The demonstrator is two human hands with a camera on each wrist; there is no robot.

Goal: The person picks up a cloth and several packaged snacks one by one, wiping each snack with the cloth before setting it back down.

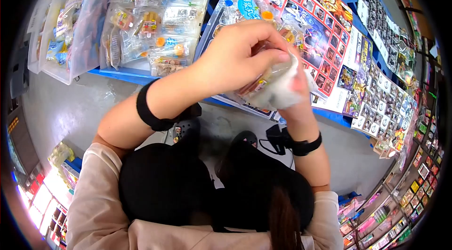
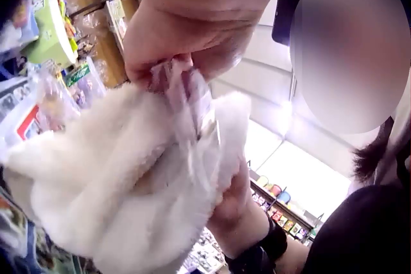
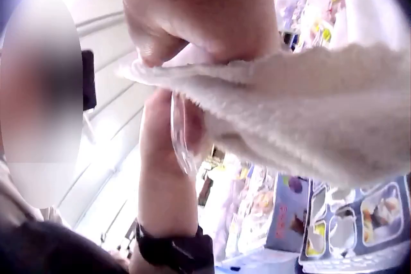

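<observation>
My left hand (image 1: pixel 263 59) reaches in from the left and pinches a small clear plastic packet (image 1: pixel 254 86) from above. Under it, my right hand (image 1: pixel 297 90) grips a fluffy white cloth (image 1: pixel 282 90) that wraps against the packet. In the left wrist view the left hand (image 2: pixel 186 49) pinches the crinkled clear packet (image 2: pixel 192 104) into the white cloth (image 2: pixel 109 177), with the right hand (image 2: pixel 232 213) below. From the right wrist view, the right hand (image 3: pixel 192 17) clutches the cloth (image 3: pixel 308 113), and the clear packet (image 3: pixel 178 134) lies against left-hand fingers (image 3: pixel 157 139).
A blue crate (image 1: pixel 117 74) of bagged snacks stands ahead on the left, beside a clear plastic bin (image 1: pixel 70 28). Printed card sheets (image 1: pixel 325 28) spread over another blue crate on the right. Shelves of small goods (image 1: pixel 414 184) line the right side. Grey floor (image 1: pixel 66 104) lies below.
</observation>
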